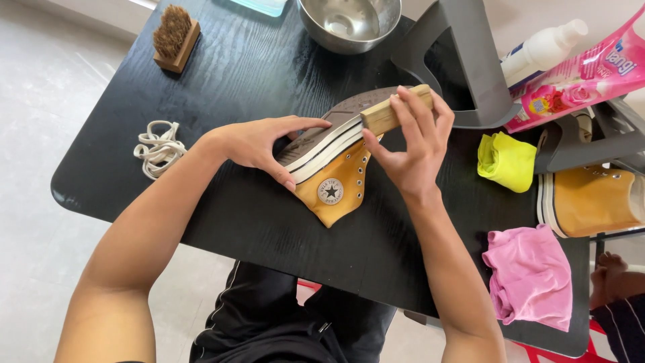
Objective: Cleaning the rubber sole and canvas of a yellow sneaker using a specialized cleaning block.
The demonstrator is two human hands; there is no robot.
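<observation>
Both hands held things: left hand gripped the mustard sneaker between them, sole up, toe pointing away-right; right hand clasped a wooden brush on its sole.

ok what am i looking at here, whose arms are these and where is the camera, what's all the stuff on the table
There is one picture, taken by a camera worn on a person's head and looking down, so the two bare arms are that person's own. No machine is involved.

The left hand grips a mustard-yellow high-top shoe by its sole edge, tipped so the sole faces up. The right hand holds a wooden brush against the sole.

They work over a black table. On it lie a bundle of pale laces, a second wooden brush, a metal bowl, a yellow cloth, a pink cloth, the matching second shoe, a white bottle and a pink pouch. A grey stand is beside the bowl.
</observation>
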